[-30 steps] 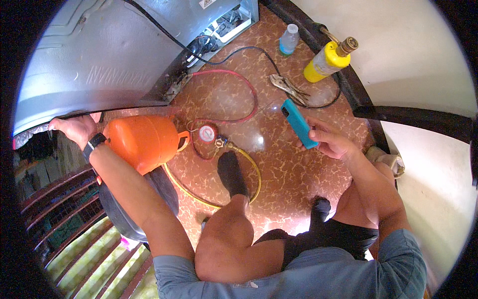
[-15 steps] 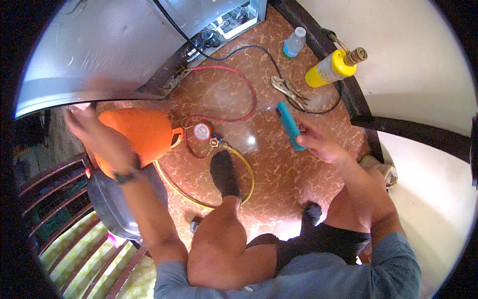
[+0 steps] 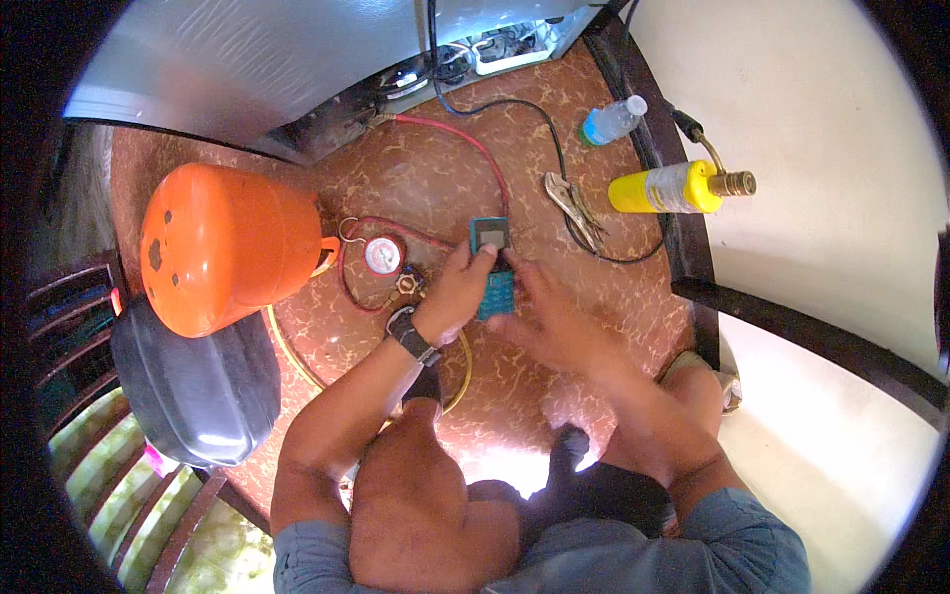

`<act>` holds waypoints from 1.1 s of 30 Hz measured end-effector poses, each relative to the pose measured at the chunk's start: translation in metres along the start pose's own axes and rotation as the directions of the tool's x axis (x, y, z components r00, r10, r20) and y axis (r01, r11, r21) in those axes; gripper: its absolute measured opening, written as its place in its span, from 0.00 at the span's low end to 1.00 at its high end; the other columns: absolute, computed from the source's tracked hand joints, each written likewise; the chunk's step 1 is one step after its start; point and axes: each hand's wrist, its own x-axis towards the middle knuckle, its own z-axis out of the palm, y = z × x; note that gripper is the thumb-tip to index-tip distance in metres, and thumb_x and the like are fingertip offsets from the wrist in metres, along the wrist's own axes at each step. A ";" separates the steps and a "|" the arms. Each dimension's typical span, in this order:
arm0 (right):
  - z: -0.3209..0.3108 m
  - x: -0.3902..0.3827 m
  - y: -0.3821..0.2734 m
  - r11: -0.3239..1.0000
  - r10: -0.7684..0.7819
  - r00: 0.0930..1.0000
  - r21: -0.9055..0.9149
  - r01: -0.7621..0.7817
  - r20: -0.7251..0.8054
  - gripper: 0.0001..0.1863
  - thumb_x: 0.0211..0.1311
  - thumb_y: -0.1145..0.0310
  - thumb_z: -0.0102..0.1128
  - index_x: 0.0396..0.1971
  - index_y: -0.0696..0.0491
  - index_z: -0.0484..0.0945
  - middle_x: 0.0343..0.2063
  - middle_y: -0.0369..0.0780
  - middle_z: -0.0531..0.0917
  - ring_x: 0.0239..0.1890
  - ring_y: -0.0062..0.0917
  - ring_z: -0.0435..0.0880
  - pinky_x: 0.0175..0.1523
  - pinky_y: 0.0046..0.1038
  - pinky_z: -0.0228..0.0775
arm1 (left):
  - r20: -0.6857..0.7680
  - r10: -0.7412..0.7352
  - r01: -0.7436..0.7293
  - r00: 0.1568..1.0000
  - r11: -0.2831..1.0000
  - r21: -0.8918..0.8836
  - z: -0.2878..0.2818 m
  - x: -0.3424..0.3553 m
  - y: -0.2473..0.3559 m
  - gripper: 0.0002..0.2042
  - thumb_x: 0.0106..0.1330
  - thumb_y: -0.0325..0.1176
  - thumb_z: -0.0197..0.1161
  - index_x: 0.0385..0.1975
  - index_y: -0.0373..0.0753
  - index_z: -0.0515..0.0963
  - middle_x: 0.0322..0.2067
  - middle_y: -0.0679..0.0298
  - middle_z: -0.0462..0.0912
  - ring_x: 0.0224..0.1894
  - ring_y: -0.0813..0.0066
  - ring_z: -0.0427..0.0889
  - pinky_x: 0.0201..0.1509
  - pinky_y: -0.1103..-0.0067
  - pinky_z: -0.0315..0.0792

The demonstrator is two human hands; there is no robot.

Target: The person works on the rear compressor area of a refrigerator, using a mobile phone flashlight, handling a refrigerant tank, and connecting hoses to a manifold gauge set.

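A teal keypad phone (image 3: pixel 497 292) with a small grey screen is in front of me, above the floor. My left hand (image 3: pixel 454 294) is closed on its left side, thumb beside the screen. My right hand (image 3: pixel 550 309) grips the right side, with fingertips at the screen's lower corner and near the keys. Left of the phone lies a round pressure gauge (image 3: pixel 383 254) with a valve (image 3: pixel 407 282), joined to a red hose (image 3: pixel 473 145) and a yellow hose (image 3: pixel 467 371).
An orange tank (image 3: pixel 223 247) and a black case (image 3: pixel 203 391) stand at the left. Locking pliers (image 3: pixel 572 210), a plastic bottle (image 3: pixel 612 121) and a yellow torch cylinder (image 3: pixel 658 188) are at the right. A grey appliance (image 3: pixel 237 64) with an exposed lower compartment is at the far side.
My left hand has come from beside the orange tank to the phone. My right hand has brought the phone leftward to the middle, and its keypad now faces up. The view has shifted.
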 end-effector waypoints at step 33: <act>-0.058 0.335 0.065 0.940 -0.310 0.868 0.012 0.341 -0.387 0.28 0.62 0.88 0.42 0.60 0.49 0.68 0.58 0.43 0.65 0.44 0.34 0.83 0.44 0.33 0.83 | 0.210 0.043 0.004 0.977 0.975 -0.220 -0.043 -0.033 -0.002 0.18 0.79 0.40 0.50 0.62 0.39 0.70 0.47 0.67 0.80 0.47 0.79 0.80 0.52 0.79 0.76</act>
